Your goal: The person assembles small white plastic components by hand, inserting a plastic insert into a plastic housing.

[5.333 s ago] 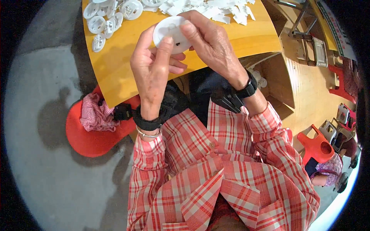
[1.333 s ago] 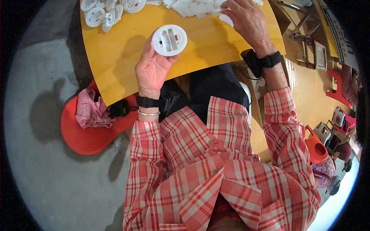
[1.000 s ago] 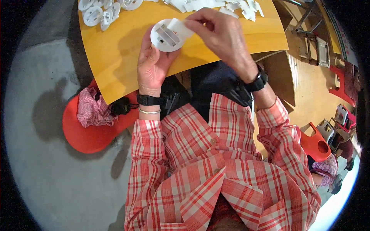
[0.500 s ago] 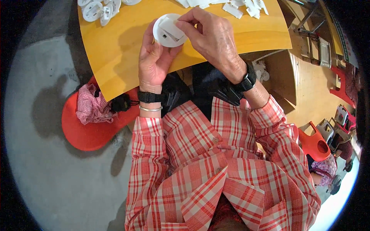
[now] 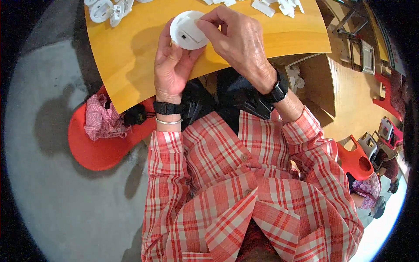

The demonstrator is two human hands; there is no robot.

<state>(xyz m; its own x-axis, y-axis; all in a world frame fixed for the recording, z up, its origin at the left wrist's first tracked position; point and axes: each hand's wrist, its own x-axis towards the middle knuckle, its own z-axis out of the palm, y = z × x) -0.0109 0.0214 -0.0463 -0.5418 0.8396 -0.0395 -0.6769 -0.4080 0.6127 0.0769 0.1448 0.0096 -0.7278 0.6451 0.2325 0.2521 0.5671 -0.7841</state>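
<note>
My left hand (image 5: 171,70) is closed round the edge of a round white plastic housing (image 5: 176,31), held over the near side of the table. A small dark square opening shows on the housing's face. A flat white rectangular cover (image 5: 191,29) lies over the recess in the middle of it. With thumb and forefinger together, my right hand (image 5: 244,43) grips the cover's right side; the fingertips hide that edge. Whether the cover is fully seated, I cannot tell.
On the yellow table (image 5: 131,70), more round white housings (image 5: 101,11) lie far left and loose white covers (image 5: 263,8) far right. A cardboard box (image 5: 321,83) with white parts stands below the right edge. A red stool (image 5: 94,153) bearing pink checked cloth (image 5: 102,120) is at left.
The cover was tilted, with a gap showing metal inside the recess; now it lies flatter and the gap is closed. Both hands and the housing have shifted slightly up and left in view.
</note>
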